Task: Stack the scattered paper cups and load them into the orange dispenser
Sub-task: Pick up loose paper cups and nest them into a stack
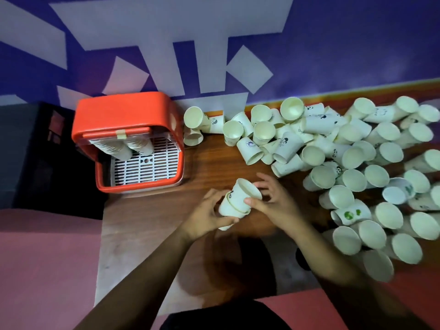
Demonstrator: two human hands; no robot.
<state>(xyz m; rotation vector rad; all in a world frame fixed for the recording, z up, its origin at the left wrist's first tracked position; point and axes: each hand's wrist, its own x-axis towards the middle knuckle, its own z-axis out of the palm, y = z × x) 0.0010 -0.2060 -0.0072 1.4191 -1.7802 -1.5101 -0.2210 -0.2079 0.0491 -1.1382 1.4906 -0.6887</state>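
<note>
While between dispenser (123,108) and pile (357,151), stack (238,201) above tabletop (214,158).

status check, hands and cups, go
Left hand grips cup stack at its base, right hand holds its top. Orange dispenser part loaded. Loose cups heaped right, none between stack and dispenser.

From here I see the dispenser (123,110) at the table's (214,153) far left corner, against the wall (333,44) behind. Inside it, two cup stacks (123,148) hang above a slatted tray (147,167). To its right, the heap of loose cups (352,158) spreads along the back edge and down the right side (many lie on others). In front, at centre, the left hand (207,217) and right hand (273,201) hold a short stack (238,198) between them.
</note>
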